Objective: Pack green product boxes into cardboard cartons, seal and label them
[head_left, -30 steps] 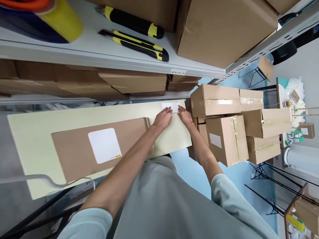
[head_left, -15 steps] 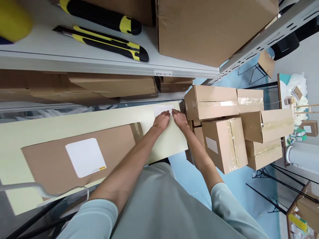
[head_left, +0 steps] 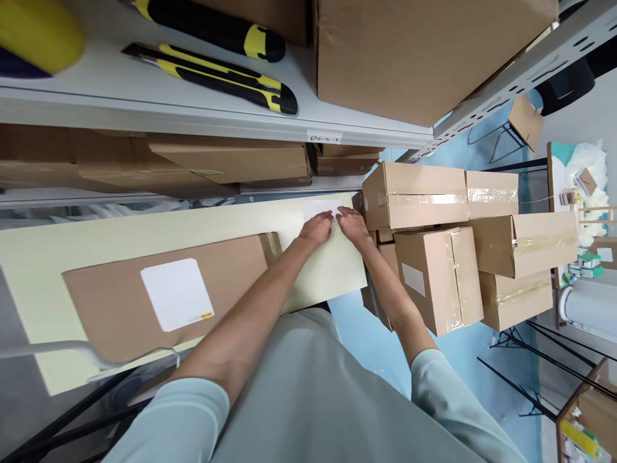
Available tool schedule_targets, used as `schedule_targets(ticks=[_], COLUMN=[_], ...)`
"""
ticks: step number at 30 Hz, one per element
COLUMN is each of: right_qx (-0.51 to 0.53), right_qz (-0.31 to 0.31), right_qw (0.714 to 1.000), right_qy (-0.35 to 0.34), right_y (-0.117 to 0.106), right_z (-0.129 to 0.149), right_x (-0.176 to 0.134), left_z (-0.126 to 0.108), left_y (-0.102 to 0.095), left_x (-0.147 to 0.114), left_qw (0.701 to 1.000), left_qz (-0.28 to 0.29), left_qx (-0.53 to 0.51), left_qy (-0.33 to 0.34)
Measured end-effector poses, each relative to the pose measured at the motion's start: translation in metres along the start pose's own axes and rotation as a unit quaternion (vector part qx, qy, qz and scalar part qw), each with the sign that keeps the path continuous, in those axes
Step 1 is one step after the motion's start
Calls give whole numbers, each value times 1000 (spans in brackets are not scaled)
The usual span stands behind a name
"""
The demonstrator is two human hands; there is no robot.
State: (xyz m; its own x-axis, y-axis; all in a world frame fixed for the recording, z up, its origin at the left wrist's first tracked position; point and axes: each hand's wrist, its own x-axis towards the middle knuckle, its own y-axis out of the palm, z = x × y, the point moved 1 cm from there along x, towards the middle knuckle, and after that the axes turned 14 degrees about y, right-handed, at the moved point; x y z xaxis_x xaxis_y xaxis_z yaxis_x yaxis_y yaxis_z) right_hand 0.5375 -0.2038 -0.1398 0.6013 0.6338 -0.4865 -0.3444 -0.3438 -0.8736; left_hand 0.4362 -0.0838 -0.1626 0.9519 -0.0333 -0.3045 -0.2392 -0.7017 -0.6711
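A small white label [head_left: 319, 208] lies at the far right end of a long cream board [head_left: 116, 225]. My left hand [head_left: 317, 229] has its fingers pinched together at the label's near edge. Close beside it, my right hand [head_left: 353, 226] is curled with its fingertips on the label's right corner. The fingertips nearly meet, and the exact grip is partly hidden by the knuckles. On the board, to the left of my left forearm, rests a long brown cardboard box [head_left: 116, 302] with a large white sticker [head_left: 177, 294].
Above the board runs a grey shelf [head_left: 193, 122] carrying two yellow-and-black utility knives [head_left: 222, 77] and a large carton [head_left: 424, 58]. Stacked taped cartons [head_left: 438, 276] stand close on the right. A grey cable [head_left: 58, 347] crosses the lower left.
The view has shifted slightly, so the shelf and cartons sit a little farther right. Both hands stay at the label, with only small finger movement.
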Motion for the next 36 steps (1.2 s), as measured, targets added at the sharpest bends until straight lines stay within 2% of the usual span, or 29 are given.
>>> schedule_targets(ticks=[6, 10, 13, 15, 18, 20, 22, 27, 30, 33, 36], right_qx=[-63, -42, -11, 8, 34, 51, 68, 87, 83, 73, 61], right_qz=[-44, -95, -124, -138, -142, -128, -105, -47, -6, 22, 22], right_qw=[997, 994, 990, 990, 989, 987, 987, 994, 994, 995, 996], right_qy=[-14, 37, 62, 37, -38, -87, -99, 39, 71, 70, 67], right_y=[-5, -10, -11, -10, -7, -5, -4, -1, 4, 11, 17], right_z=[5, 10, 26, 44, 74, 88, 96, 91, 90, 92, 94], right_x=[-6, -13, -17, -20, -25, -30, -32, -15, 4, 16, 20], left_z=[-5, -6, -1, 4, 16, 27, 40, 70, 77, 76, 72], left_y=[0, -8, -22, -35, -56, -70, -82, -102, -104, -100, -95], left_x=[1, -2, -6, -11, -22, -31, -40, -60, -70, -75, -77], left_qw=[998, 989, 975, 962, 933, 921, 921, 929, 929, 927, 927], left_qz=[-39, -103, -161, -197, -246, -245, -219, -165, -136, -146, -154], left_qx=[-55, -94, -116, -133, -166, -149, -92, 7, 7, -10, -27], left_qy=[-15, -49, -99, -132, -202, -263, -308, -331, -343, -345, -340])
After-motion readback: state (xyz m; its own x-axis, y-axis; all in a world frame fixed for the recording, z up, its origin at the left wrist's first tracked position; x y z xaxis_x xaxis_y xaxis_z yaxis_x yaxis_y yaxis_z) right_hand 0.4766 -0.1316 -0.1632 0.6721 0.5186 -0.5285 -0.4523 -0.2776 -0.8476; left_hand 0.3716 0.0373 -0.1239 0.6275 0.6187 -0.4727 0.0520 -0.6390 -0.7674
